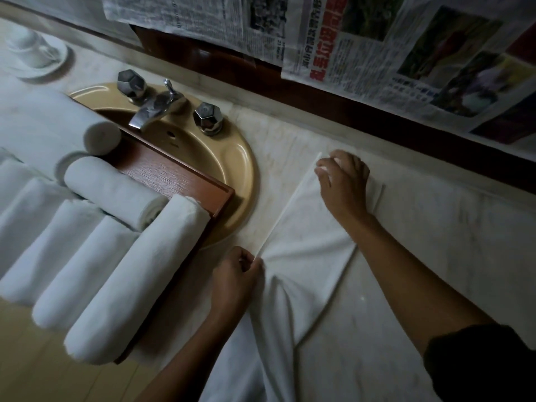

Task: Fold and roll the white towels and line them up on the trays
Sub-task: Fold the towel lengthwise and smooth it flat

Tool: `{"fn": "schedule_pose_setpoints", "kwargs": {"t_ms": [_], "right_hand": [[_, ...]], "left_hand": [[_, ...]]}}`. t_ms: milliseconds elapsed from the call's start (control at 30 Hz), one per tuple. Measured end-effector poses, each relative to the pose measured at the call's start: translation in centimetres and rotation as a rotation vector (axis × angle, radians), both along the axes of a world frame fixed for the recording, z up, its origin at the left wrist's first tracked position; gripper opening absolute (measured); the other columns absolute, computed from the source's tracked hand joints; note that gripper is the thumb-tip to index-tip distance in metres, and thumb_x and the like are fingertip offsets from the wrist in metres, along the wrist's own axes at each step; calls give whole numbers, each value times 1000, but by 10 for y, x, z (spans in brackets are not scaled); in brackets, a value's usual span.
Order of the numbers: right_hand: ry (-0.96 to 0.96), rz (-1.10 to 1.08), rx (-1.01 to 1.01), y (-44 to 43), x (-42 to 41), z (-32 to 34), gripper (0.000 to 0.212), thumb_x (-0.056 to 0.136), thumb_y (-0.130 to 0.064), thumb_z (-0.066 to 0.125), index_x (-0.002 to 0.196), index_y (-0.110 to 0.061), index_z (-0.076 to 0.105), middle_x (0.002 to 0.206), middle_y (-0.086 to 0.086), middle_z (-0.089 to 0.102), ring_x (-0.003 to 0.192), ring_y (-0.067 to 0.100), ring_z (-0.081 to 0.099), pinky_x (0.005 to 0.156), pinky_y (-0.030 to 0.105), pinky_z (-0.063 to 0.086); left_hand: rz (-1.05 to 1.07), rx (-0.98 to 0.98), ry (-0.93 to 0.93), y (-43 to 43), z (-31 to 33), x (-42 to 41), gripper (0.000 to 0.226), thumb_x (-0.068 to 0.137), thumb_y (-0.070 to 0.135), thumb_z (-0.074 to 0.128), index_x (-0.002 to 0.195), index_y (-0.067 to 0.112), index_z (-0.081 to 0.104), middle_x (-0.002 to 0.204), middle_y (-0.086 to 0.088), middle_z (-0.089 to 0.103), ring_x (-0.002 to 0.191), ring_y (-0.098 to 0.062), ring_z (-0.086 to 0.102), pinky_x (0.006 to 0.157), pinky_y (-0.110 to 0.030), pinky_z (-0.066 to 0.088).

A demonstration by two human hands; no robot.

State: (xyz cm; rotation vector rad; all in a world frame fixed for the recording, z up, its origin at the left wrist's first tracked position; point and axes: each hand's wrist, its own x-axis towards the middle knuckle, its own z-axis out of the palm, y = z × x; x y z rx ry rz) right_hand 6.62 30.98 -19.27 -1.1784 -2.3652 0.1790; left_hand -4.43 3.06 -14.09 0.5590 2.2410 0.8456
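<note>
A white towel (307, 274) lies spread on the counter right of the sink, part of it hanging over the front edge. My left hand (236, 275) pinches its left edge near the front. My right hand (343, 184) pinches the far corner of the same edge, and the edge runs taut between both hands. A brown wooden tray (185, 181) sits across the sink and carries several rolled white towels (136, 274) side by side, with one more roll (113, 191) lying across them and another roll (101, 139) behind.
A beige sink (232, 166) with a chrome tap (153, 107) and two faceted knobs sits left of the towel. A white cup on a saucer (32, 50) stands far left. Newspaper sheets (406, 53) hang on the wall behind the counter.
</note>
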Motion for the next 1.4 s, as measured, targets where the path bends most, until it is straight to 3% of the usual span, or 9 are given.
{"fn": "schedule_pose_setpoints", "kwargs": {"t_ms": [100, 233, 367, 467, 667, 1000, 1067, 1233, 1400], "right_hand": [[-134, 56, -99, -44, 18, -13, 35, 102, -39, 49, 131, -28, 64, 150, 4, 52, 142, 25, 44, 116, 56, 27], [-268, 62, -158, -53, 25, -15, 52, 105, -45, 30, 154, -33, 40, 166, -2, 30, 155, 19, 21, 123, 57, 15], [-305, 59, -193, -52, 24, -12, 54, 105, -46, 27, 157, -34, 36, 168, -3, 26, 156, 18, 16, 124, 57, 13], [-310, 63, -177, -52, 26, -11, 52, 106, -45, 27, 156, -34, 36, 167, -2, 27, 156, 18, 17, 124, 57, 14], [-330, 58, -148, -50, 25, -11, 53, 105, -46, 27, 155, -34, 39, 167, -3, 29, 155, 19, 19, 123, 56, 16], [-69, 116, -70, -120, 19, 4, 40, 101, -39, 56, 137, -23, 63, 148, 12, 51, 140, 34, 45, 114, 58, 34], [-182, 218, -153, -159, 24, -2, 43, 101, -44, 48, 140, -30, 59, 155, 4, 47, 147, 25, 37, 117, 60, 30], [-455, 208, -289, -167, 28, -7, 57, 104, -53, 23, 160, -42, 21, 171, -10, 7, 158, 13, 0, 126, 52, 7], [-510, 254, -347, -160, 29, -1, 59, 103, -55, 19, 161, -43, 13, 171, -12, -2, 157, 11, -9, 126, 51, 2]], "left_hand": [[-10, -37, -78, 2, 1, -1, 14, 92, 26, 72, 81, 21, 65, 80, 3, 69, 74, -13, 64, 64, -35, 51], [22, -95, -895, 3, 16, -18, 12, 99, 20, 64, 98, 10, 71, 100, -22, 74, 88, -37, 71, 77, -42, 60], [-78, -144, -694, -13, 13, -21, 18, 95, 28, 68, 95, 10, 71, 92, -14, 71, 79, -28, 65, 73, -35, 51], [36, -24, -876, -25, 11, -19, 25, 97, 29, 68, 106, 6, 70, 101, -22, 73, 91, -38, 69, 82, -43, 54], [-48, -95, -123, -34, -11, -13, 21, 89, 36, 73, 78, 20, 63, 72, 3, 71, 71, -16, 66, 65, -38, 53], [-57, -54, -61, -34, -7, -11, 20, 92, 35, 69, 81, 20, 62, 77, 5, 68, 74, -13, 62, 66, -36, 51], [-47, -46, -111, -36, -9, -11, 20, 93, 36, 70, 83, 19, 64, 80, 2, 69, 76, -17, 64, 67, -36, 52], [43, -22, -925, -52, 4, -26, 28, 88, 34, 78, 103, 11, 73, 102, -15, 75, 93, -38, 70, 86, -46, 57], [-164, -127, -1041, -103, 14, -26, 30, 95, 26, 74, 117, 6, 71, 109, -14, 76, 97, -31, 74, 91, -47, 60]]}}
